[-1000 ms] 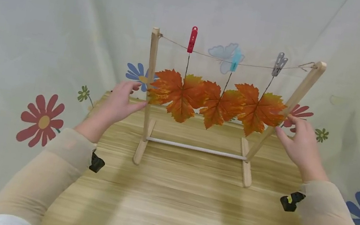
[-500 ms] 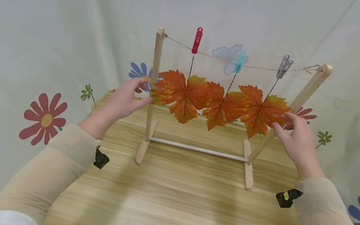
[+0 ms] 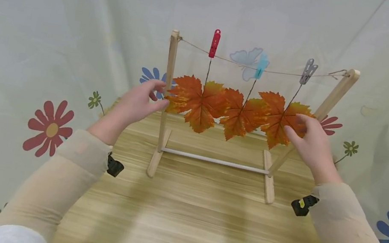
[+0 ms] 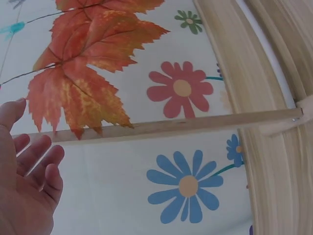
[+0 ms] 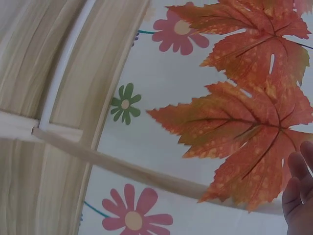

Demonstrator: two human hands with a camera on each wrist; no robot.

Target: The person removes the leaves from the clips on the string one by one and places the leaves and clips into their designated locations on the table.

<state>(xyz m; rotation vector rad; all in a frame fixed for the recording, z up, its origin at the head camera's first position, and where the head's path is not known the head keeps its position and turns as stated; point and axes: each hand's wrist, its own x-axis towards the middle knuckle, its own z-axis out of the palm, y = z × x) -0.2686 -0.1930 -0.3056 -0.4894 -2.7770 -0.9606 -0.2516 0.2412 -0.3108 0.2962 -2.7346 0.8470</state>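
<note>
Tabletop [image 3: 182,210]: 6 o'clock glare, soft shadows at 5 and 7
Backdrop [image 3: 122,0]: kinda dim
Wooden post [image 5: 146,175]: looks bowed, right wrist cam

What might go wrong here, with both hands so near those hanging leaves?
The right hand is right by the leaf under the gray clip; a snag might pull it loose. That leaf crowds the middle leaf, so a nudge could disturb both. The left hand is close to one post of the wooden frame, which stands on two slim feet; a knock might tip it.
</note>
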